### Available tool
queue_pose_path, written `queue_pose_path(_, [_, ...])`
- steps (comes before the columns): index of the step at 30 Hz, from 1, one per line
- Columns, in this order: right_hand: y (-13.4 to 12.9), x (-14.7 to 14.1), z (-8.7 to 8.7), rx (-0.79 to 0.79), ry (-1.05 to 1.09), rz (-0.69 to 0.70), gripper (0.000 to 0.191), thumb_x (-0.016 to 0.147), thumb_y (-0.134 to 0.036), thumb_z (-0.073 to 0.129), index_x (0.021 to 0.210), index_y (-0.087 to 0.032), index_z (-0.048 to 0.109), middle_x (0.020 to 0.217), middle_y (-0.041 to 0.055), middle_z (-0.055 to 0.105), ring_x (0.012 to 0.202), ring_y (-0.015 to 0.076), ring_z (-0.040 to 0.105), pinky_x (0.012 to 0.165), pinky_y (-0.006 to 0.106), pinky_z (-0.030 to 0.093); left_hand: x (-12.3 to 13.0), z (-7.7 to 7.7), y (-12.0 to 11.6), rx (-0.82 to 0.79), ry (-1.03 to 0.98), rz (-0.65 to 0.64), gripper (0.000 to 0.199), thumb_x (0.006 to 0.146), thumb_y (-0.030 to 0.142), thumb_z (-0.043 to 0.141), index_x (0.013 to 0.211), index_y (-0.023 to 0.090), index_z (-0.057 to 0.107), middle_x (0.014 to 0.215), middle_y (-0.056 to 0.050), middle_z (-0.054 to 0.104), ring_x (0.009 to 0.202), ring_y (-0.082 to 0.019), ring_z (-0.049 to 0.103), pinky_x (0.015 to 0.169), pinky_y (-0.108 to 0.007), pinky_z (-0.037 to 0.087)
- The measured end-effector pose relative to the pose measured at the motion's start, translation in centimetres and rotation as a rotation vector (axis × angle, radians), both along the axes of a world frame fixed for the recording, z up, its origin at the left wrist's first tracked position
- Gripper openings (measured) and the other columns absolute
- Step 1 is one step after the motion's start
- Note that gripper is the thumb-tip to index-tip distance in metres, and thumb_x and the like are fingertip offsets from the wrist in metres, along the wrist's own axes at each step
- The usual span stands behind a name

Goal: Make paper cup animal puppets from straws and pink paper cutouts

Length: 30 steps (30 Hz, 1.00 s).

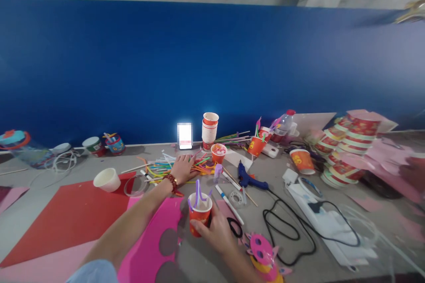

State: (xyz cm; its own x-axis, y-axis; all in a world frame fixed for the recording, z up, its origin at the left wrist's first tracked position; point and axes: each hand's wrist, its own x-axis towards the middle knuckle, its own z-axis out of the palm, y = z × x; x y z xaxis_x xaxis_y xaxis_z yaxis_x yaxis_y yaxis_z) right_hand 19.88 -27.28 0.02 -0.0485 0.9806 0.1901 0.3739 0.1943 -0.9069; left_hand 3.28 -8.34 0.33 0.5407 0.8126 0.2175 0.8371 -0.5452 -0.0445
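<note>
My right hand grips a red paper cup from its right side. Bent purple pipe cleaners stick up out of this cup. Farther back, my left hand rests with outstretched fingers on a loose pile of colourful pipe cleaners; a beaded bracelet circles that wrist. Whether a strand lies under its fingertips is hidden. Just right of the pile stands a small red cup with pale and pink bits inside.
A blue glue gun, markers and a white power strip lie to the right, with black cable between. Stacked paper bowls stand far right, near another person's blurred hand. Red paper and a white cup are left.
</note>
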Motion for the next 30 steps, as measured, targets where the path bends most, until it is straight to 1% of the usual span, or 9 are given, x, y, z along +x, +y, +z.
queue_pose_path(4, [0.0, 0.1, 0.1, -0.031, -0.029, 0.034, 0.049, 0.075, -0.036, 0.074, 0.118, -0.018, 0.060, 0.108, 0.0108, 0.070, 0.101, 0.0307, 0.066, 0.092, 0.040, 0.051, 1.1, -0.1, 0.3, -0.009, -0.012, -0.002, 0.075, 0.088, 0.061, 0.055, 0.146, 0.017, 0.040, 0.125, -0.019, 0.056, 0.114, -0.036, 0.051, 0.096, -0.046, 0.037])
queue_pose_path(9, [0.0, 0.1, 0.2, -0.034, -0.046, 0.028, 0.053, 0.074, -0.037, 0.075, 0.122, -0.019, 0.059, 0.116, 0.0123, 0.069, 0.107, 0.0330, 0.064, 0.094, 0.042, 0.050, -0.1, 0.5, 0.3, -0.021, -0.022, -0.035, 0.084, 0.081, 0.070, 0.057, 0.146, 0.019, 0.041, 0.129, -0.018, 0.057, 0.117, -0.036, 0.052, 0.099, -0.047, 0.037])
queue_pose_path(12, [0.0, 0.2, 0.2, -0.029, -0.045, 0.018, 0.050, 0.076, -0.038, 0.074, 0.120, -0.018, 0.060, 0.112, 0.0117, 0.071, 0.103, 0.0327, 0.067, 0.091, 0.041, 0.051, -1.0, 0.9, -0.3, -0.011, -0.032, -0.038, 0.087, 0.078, 0.071, 0.061, 0.145, 0.019, 0.042, 0.141, -0.020, 0.049, 0.126, -0.039, 0.046, 0.106, -0.053, 0.031])
queue_pose_path(14, [0.1, 0.3, 0.2, -0.026, -0.051, -0.001, 0.047, 0.077, -0.040, 0.072, 0.117, -0.018, 0.060, 0.107, 0.0115, 0.073, 0.100, 0.0322, 0.068, 0.088, 0.041, 0.052, -1.3, 1.2, -0.8, -0.003, -0.046, -0.035, 0.085, 0.078, 0.068, 0.063, 0.145, 0.020, 0.043, 0.147, -0.021, 0.043, 0.131, -0.041, 0.041, 0.109, -0.057, 0.027])
queue_pose_path(17, [0.3, 0.6, 0.3, -0.015, -0.069, -0.040, 0.044, 0.077, -0.042, 0.072, 0.111, -0.017, 0.061, 0.104, 0.0118, 0.073, 0.097, 0.0320, 0.068, 0.086, 0.041, 0.052, -1.8, 2.1, -1.6, 0.004, -0.078, -0.040, 0.079, 0.081, 0.066, 0.062, 0.143, 0.021, 0.045, 0.151, -0.020, 0.037, 0.134, -0.042, 0.038, 0.109, -0.059, 0.028])
queue_pose_path(20, [0.4, 0.9, 0.6, 0.005, -0.071, -0.069, 0.043, 0.077, -0.041, 0.072, 0.111, -0.017, 0.060, 0.105, 0.0120, 0.072, 0.098, 0.0315, 0.067, 0.087, 0.040, 0.052, -2.8, 3.5, -3.1, 0.010, -0.121, -0.065, 0.068, 0.088, 0.061, 0.055, 0.141, 0.020, 0.048, 0.150, -0.019, 0.038, 0.134, -0.038, 0.038, 0.109, -0.055, 0.032])
queue_pose_path(24, [0.1, 1.0, 0.7, 0.056, -0.092, -0.022, 0.046, 0.076, -0.039, 0.073, 0.113, -0.018, 0.058, 0.106, 0.0110, 0.071, 0.098, 0.0306, 0.067, 0.088, 0.040, 0.052, -5.5, 5.1, -7.2, 0.002, -0.145, -0.141, 0.040, 0.095, 0.043, 0.050, 0.126, 0.020, 0.058, 0.133, -0.013, 0.053, 0.125, -0.029, 0.047, 0.108, -0.045, 0.038])
queue_pose_path(27, [-0.2, 0.8, 0.6, 0.073, -0.108, 0.018, 0.051, 0.073, -0.039, 0.076, 0.115, -0.018, 0.057, 0.105, 0.0101, 0.070, 0.097, 0.0302, 0.066, 0.086, 0.039, 0.052, -7.4, 4.9, -10.2, -0.049, -0.078, -0.243, 0.023, 0.090, 0.027, 0.057, 0.112, 0.028, 0.065, 0.123, -0.007, 0.059, 0.119, -0.027, 0.051, 0.106, -0.043, 0.040])
queue_pose_path(30, [-0.4, 0.6, 0.4, 0.060, -0.115, 0.053, 0.051, 0.073, -0.042, 0.075, 0.114, -0.018, 0.058, 0.104, 0.0108, 0.071, 0.095, 0.0309, 0.066, 0.082, 0.039, 0.053, -7.7, 3.7, -11.3, -0.060, 0.014, -0.268, 0.019, 0.091, 0.017, 0.054, 0.102, 0.026, 0.067, 0.116, -0.009, 0.062, 0.118, -0.029, 0.051, 0.103, -0.046, 0.040])
